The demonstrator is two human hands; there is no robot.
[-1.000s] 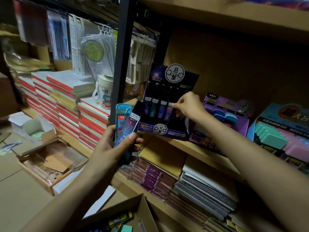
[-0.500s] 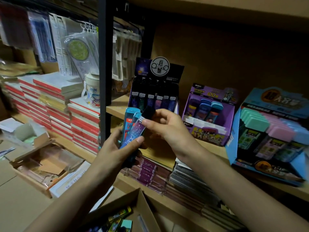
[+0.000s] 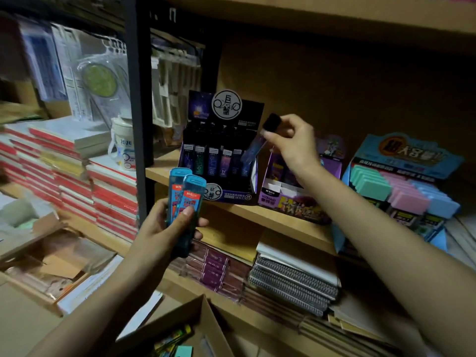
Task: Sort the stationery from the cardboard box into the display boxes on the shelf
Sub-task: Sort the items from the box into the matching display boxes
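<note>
My right hand (image 3: 292, 145) pinches a slim purple lead case with a black cap (image 3: 260, 143), its lower end tilted into the right end of the dark purple display box (image 3: 221, 150) on the shelf. Several similar cases stand in that box. My left hand (image 3: 167, 228) grips two blue lead cases (image 3: 184, 202) upright, just below and left of the display box. The open cardboard box (image 3: 185, 328) sits at the bottom of the view with coloured stationery inside.
A purple display box (image 3: 291, 194) and a blue one holding teal, pink and blue erasers (image 3: 401, 186) stand further right on the shelf. Spiral notebooks (image 3: 291, 282) lie on the shelf below. A black post (image 3: 137, 99) divides the shelving; stacked red-edged books (image 3: 77, 176) are left.
My right hand took the purple case from my left hand and carried it up and right to the dark display box. My left hand now holds only the blue cases.
</note>
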